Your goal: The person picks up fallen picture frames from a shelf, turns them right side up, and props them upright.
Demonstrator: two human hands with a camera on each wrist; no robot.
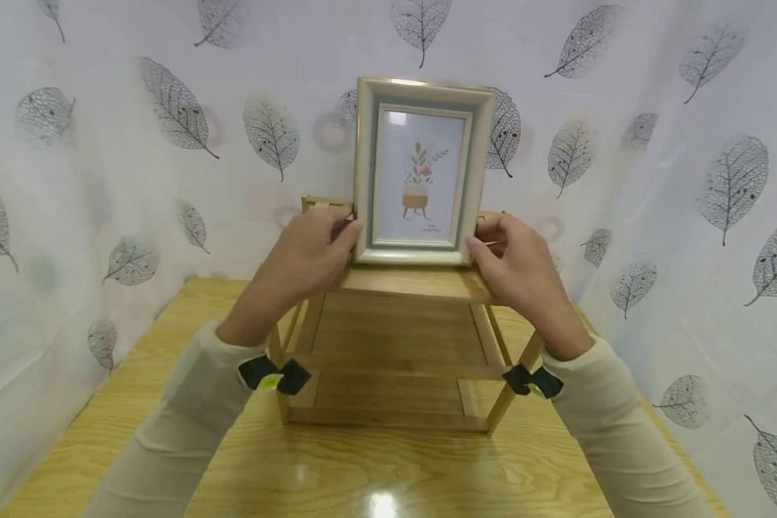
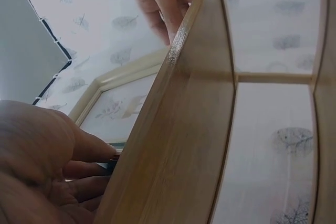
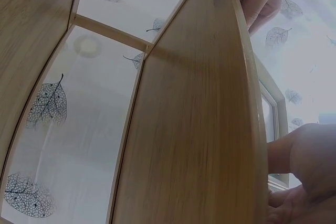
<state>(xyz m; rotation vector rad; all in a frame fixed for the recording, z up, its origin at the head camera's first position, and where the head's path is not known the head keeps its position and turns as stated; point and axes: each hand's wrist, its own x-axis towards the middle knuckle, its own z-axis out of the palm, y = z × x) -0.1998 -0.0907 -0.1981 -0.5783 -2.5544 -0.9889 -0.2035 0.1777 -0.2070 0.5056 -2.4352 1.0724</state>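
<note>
A cream picture frame with a potted-plant print stands upright, leaning slightly back, on the top board of a wooden shelf rack. At its lower left corner my left hand grips the edge, thumb at the front rim and fingers bent at the side. My right hand pinches the lower right corner in the same way. Seen from below in the left wrist view, the picture frame rises beyond the board's edge, beside my left hand. In the right wrist view, the board hides part of my right hand.
The rack has lower shelves beneath the top board and stands on a wood-grain table. A white leaf-print curtain hangs behind and on both sides. Dark bands with yellow patches sit at both wrists.
</note>
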